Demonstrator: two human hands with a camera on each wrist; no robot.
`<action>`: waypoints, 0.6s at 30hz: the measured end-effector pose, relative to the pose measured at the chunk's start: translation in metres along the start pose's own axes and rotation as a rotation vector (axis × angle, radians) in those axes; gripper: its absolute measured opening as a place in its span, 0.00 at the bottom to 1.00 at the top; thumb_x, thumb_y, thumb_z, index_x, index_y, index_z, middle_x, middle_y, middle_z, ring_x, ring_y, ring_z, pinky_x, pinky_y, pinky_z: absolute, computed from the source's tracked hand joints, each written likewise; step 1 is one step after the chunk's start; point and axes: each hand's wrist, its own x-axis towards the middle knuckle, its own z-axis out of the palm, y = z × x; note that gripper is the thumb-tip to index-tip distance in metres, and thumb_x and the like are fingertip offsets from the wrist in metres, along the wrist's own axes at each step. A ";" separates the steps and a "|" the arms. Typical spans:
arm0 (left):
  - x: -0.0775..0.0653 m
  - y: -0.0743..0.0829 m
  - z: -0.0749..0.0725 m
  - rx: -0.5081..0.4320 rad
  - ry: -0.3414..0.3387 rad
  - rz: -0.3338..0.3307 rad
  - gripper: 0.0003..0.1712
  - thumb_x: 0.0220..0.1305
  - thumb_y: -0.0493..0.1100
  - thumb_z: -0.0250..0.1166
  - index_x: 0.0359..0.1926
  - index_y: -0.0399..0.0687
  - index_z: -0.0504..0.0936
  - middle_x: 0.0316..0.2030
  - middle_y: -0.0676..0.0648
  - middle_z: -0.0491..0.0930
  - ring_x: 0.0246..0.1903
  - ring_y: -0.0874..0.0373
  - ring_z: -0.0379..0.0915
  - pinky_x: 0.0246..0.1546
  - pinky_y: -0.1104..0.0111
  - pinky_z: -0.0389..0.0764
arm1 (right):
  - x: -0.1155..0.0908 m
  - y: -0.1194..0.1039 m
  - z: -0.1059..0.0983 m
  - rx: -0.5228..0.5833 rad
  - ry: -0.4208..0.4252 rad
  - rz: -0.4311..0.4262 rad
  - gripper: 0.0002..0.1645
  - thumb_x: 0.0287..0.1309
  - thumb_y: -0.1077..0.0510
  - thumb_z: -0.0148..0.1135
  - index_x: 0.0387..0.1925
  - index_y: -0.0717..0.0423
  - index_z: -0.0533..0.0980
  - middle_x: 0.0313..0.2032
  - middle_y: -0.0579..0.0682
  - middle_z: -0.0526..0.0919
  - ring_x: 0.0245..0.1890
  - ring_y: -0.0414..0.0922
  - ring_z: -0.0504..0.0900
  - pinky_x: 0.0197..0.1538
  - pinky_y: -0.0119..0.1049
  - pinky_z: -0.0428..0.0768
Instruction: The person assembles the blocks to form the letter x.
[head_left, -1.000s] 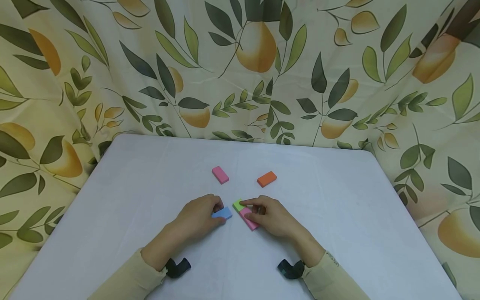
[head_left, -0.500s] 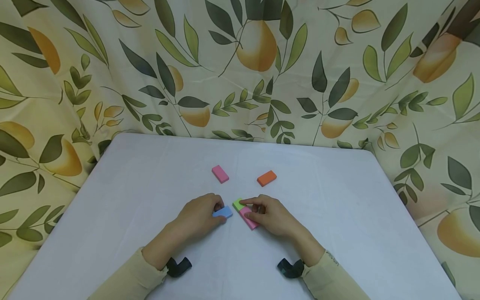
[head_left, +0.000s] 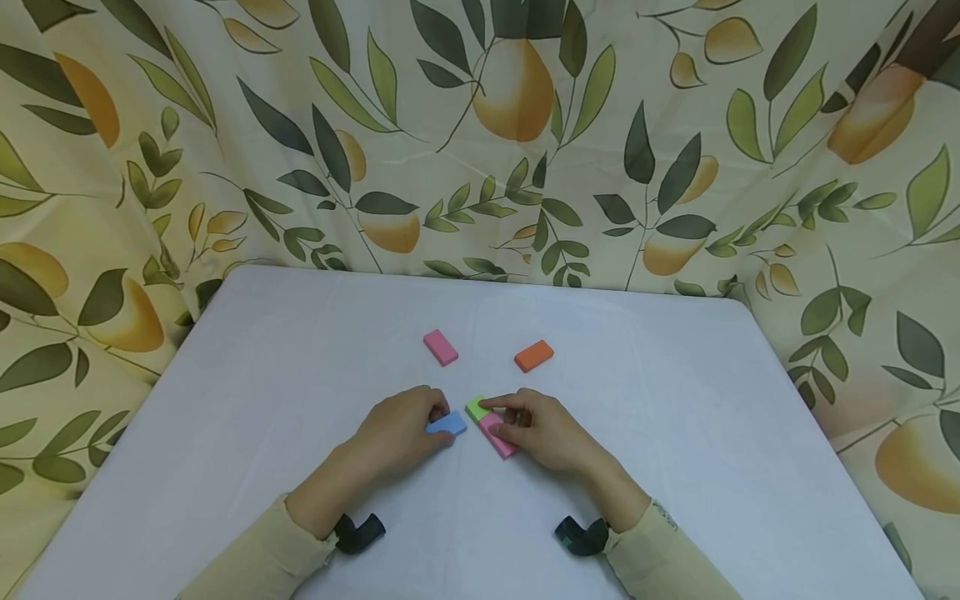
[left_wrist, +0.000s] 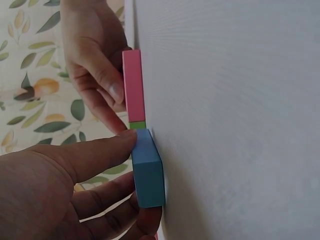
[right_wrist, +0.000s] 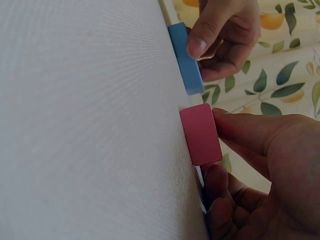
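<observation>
My left hand (head_left: 401, 427) pinches a blue block (head_left: 447, 423) between thumb and fingers, low over the white table. A narrow gap parts the blue block from a green block (head_left: 477, 409) in the head view. The green block lies end to end with a pink block (head_left: 497, 437), forming a slanted row. Across this row reaches my right hand (head_left: 551, 433), index fingertip on the green block and thumb on the pink one. In the right wrist view the pink block's end face (right_wrist: 201, 134) shows, with the other fingers curled beside it. The right hand partly covers both blocks.
Farther back on the white table (head_left: 300, 333) lie a second pink block (head_left: 440, 347), left of centre, and an orange block (head_left: 534, 356) to its right. Behind the table hangs a curtain (head_left: 480, 192) printed with fruit and leaves.
The left hand has edged very slightly to the right with the blue block, toward the green and pink row. The right hand and the two far blocks look unchanged.
</observation>
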 end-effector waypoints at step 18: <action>0.002 0.004 0.001 0.004 -0.007 -0.008 0.18 0.62 0.49 0.76 0.50 0.49 0.84 0.36 0.55 0.80 0.34 0.61 0.74 0.40 0.64 0.79 | 0.001 0.001 0.000 0.007 -0.004 -0.010 0.21 0.66 0.51 0.69 0.60 0.34 0.83 0.37 0.44 0.77 0.37 0.44 0.74 0.35 0.31 0.72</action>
